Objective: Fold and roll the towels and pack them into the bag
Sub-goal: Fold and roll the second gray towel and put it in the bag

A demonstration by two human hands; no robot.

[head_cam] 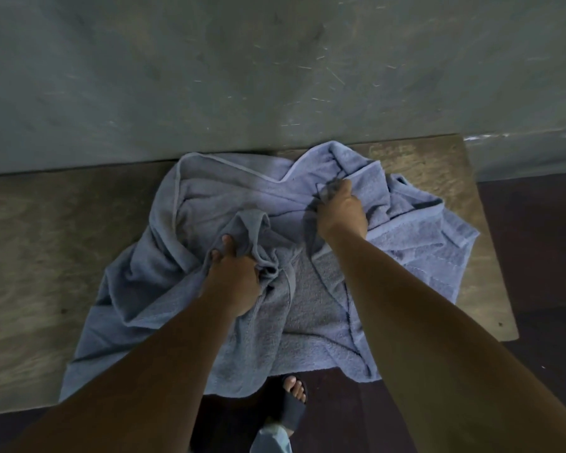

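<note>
Our forearms [144, 371] reach down to a blue towel [209, 191] crumpled on the table [46, 240], its near edge hanging over the front. Our left hand [234, 276] clutches a bunched fold; our right hand [342, 214] pinches a far fold. Pulling unevenly could drag it off onto the floor [536, 256]. Its long axis seems to run near-left to far-right.

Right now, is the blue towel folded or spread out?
Neither: the blue towel lies bunched and creased on the wooden table, its near edge hanging over. The left hand and right hand each grip a handful.
</note>
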